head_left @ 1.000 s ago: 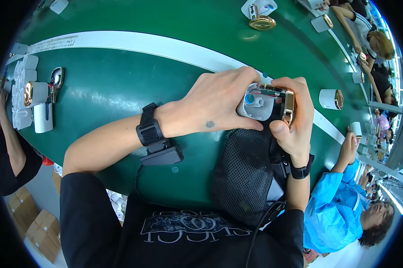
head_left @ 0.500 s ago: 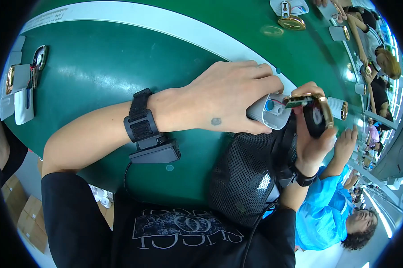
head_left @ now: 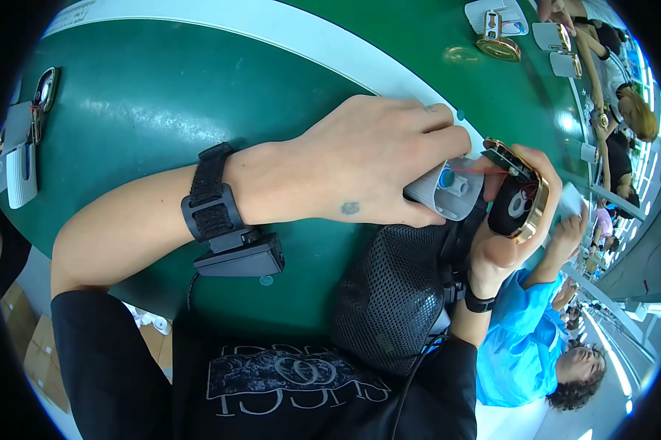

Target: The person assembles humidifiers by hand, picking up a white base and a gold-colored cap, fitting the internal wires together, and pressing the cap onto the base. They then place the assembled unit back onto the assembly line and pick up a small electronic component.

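Note:
My left hand [head_left: 378, 161] grips a grey-white plastic housing [head_left: 459, 199] from above, its open end turned toward my right hand. Inside the housing a small blue round part shows, along with white plastic ribs. My right hand [head_left: 525, 220] has its fingers around a gold-rimmed speaker cap [head_left: 517, 209], which has a black round speaker and a narrow circuit board. Thin red wires [head_left: 481, 171] run between the cap and the housing, and the two pieces are apart. The left hand's fingertips are partly hidden behind the housing.
A black mesh bag [head_left: 393, 297] lies at the table edge below my hands. White housings [head_left: 23, 176] and a speaker part [head_left: 46, 92] sit at far left. More gold-rimmed units [head_left: 499, 48] stand at upper right. A person in a blue garment [head_left: 517, 352] works at right.
The speaker cap has turned in my right hand and moved slightly away from the housing, and the red wires now show stretched between them. My left hand keeps its hold on the housing.

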Available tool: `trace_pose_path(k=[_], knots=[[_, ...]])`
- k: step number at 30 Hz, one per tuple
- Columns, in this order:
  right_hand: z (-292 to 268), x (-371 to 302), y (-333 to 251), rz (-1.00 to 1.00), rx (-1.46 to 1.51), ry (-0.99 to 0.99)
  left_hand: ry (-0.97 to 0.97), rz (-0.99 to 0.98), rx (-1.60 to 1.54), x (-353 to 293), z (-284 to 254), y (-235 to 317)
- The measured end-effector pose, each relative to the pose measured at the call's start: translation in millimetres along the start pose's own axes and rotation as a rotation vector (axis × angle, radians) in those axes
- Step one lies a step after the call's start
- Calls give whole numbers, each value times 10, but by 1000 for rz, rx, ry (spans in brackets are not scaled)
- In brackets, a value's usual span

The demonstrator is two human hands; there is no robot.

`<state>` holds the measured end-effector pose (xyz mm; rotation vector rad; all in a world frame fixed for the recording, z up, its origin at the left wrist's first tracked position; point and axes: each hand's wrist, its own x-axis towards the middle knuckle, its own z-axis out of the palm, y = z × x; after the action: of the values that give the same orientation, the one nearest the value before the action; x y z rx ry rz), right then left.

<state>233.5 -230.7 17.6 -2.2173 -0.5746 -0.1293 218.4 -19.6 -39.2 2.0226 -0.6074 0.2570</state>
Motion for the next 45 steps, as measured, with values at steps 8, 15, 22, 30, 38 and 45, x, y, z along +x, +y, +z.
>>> trace_pose_path(k=[8, 15, 22, 30, 38, 45], knots=[[162, 40, -33, 148, 452, 127, 22, 11, 19, 14, 18, 6], [80, 105, -12, 147, 419, -57, 11, 24, 27, 13, 6, 7], [83, 4, -110, -152, -239, -40, 5, 3, 69, -12, -9, -9], [-83, 111, -195, -212, -323, -117, 64, 6, 54, -26, 23, -2], [-62, 161, -137, -297, -394, -92, 57, 28, 50, -42, 32, -19], [-90, 197, -182, -341, -437, -96, 71, 70, 49, -39, 60, -39]])
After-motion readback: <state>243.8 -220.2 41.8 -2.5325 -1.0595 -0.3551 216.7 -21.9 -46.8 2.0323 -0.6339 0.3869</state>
